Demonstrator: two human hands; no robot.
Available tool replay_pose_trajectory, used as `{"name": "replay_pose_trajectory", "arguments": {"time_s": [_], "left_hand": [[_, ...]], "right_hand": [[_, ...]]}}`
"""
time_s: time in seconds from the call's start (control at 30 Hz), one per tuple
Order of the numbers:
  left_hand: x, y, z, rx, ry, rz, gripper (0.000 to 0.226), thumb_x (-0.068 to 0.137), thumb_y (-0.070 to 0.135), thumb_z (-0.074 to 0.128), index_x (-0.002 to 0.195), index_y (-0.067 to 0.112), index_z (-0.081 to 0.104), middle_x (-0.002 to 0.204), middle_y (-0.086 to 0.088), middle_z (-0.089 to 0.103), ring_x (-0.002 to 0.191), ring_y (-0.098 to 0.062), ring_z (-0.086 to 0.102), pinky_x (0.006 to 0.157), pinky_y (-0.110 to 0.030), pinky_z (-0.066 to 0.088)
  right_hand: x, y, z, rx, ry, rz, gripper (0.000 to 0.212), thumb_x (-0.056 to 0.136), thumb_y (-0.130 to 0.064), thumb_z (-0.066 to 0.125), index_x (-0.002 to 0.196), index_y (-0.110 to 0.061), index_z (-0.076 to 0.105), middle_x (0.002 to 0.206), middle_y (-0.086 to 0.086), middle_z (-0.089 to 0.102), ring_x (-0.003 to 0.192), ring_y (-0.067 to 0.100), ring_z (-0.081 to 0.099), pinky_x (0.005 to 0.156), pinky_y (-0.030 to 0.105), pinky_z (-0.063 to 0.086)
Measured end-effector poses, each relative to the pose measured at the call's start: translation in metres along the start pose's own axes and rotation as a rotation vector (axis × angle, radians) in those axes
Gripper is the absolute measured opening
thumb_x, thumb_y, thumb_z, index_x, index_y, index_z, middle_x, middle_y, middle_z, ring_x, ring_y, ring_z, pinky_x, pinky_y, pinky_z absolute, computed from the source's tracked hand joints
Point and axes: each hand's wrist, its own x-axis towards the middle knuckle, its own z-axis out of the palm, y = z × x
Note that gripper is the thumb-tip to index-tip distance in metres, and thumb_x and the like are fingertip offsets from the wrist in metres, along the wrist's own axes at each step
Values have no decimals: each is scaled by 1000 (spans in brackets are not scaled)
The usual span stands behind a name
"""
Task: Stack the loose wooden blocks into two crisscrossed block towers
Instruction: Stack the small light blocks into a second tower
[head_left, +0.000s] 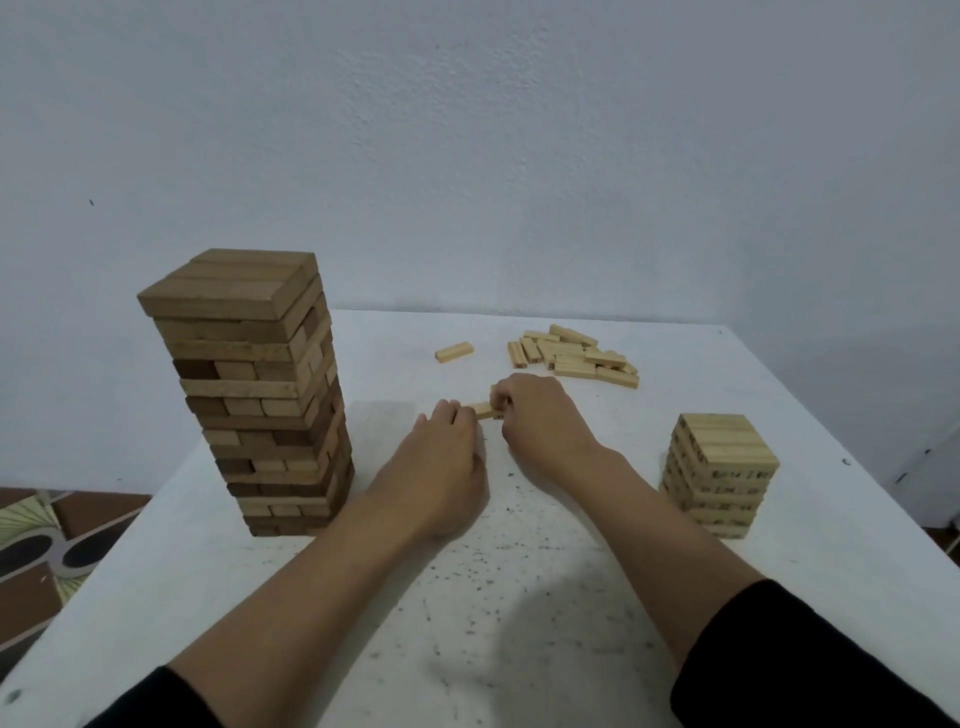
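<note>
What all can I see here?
tall tower: one, mixed brown and tan, table's left
short tower: one, pale with dark print, table's right
loose pile: one, pale, table's far side
lone block: one, pale, left of pile
held blocks: count unclear, pale, between the hands
table: one, white, speckled
wall: one, grey-blue, behind
floor tiles: patterned, lower left
left hand: one, fingertips at held blocks
right hand: one, pinching held blocks
sleeves: two, black, bottom edge

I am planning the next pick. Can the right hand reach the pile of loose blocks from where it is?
Probably yes: the pile lies just beyond the right hand and nothing stands between them, but the hand already pinches a small block.
</note>
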Motion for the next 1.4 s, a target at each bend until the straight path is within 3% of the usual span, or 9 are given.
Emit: {"name": "replay_pose_trajectory", "arguments": {"time_s": [0.1, 0.2, 0.37, 0.5, 0.7, 0.93, 1.1, 1.23, 1.4], "left_hand": [[-23, 4, -3, -29, 34, 84, 13, 105, 23, 37, 101, 19, 49, 93, 9, 44, 78, -11, 45, 73, -25, 33], [-38, 4, -10, -81, 25, 148, 14, 102, 22, 43, 89, 20, 49, 87, 6, 48, 74, -12, 47, 65, -29, 39], [-53, -4, -18, -177, -27, 193, 7, 95, 21, 52, 97, 19, 58, 95, 7, 56, 82, -12, 55, 74, -42, 50], [-62, -10, -11, -206, 38, 190, 25, 93, 44, 68, 109, 25, 69, 124, 19, 50, 107, 3, 53, 86, -10, 42], [-70, -7, -5, -315, 120, 121, 29, 83, 52, 74, 107, 35, 73, 117, 21, 44, 115, 0, 50, 91, -14, 41], [-69, -7, -2, -297, 121, 110, 25, 87, 48, 71, 109, 36, 68, 112, 25, 47, 110, 0, 52, 82, -8, 40], [-67, -10, -4, -351, 115, 153, 40, 89, 31, 75, 125, 33, 59, 116, 22, 54, 112, -4, 56, 88, -24, 50], [-65, -11, -4, -395, 71, 163, 56, 89, 32, 76, 138, 35, 49, 126, 24, 54, 124, -3, 53, 101, -33, 51], [-64, -13, -3, -345, 75, 128, 65, 87, 43, 74, 144, 34, 43, 135, 24, 47, 128, 8, 43, 101, -19, 43]], "right_hand": [[-20, -1, -7, 9, -13, -29, 29, 84, 9, 47, 87, -13, 65, 92, 0, 64, 85, 22, 61, 74, 34, 50], [-45, -6, -17, 24, -46, -92, 37, 83, 13, 47, 98, -14, 68, 100, 0, 63, 93, 19, 59, 82, 33, 50], [-83, -4, -30, 91, -61, -143, 40, 83, 15, 48, 99, -15, 70, 103, 0, 66, 97, 19, 60, 85, 39, 51], [-104, -5, -34, 108, -85, -178, 26, 88, 1, 59, 102, -17, 71, 106, -4, 66, 97, 16, 60, 86, 37, 53], [-112, -4, -33, 142, -89, -241, 17, 91, -14, 60, 102, -16, 73, 98, -7, 64, 88, 12, 60, 79, 38, 55], [-109, 4, -28, 220, -51, -306, 17, 87, -17, 58, 95, -16, 73, 89, -8, 66, 81, 11, 61, 72, 38, 54], [-110, 11, -27, 279, -45, -324, 16, 85, -8, 68, 99, -16, 72, 94, -9, 66, 89, 10, 62, 78, 32, 54], [-109, 14, -30, 268, -69, -356, 21, 86, -9, 69, 106, -15, 72, 100, -8, 67, 93, 10, 62, 83, 28, 55], [-110, 19, -36, 280, -98, -306, 37, 88, -20, 72, 124, -18, 68, 114, -13, 66, 103, 2, 60, 87, 18, 51]]}}
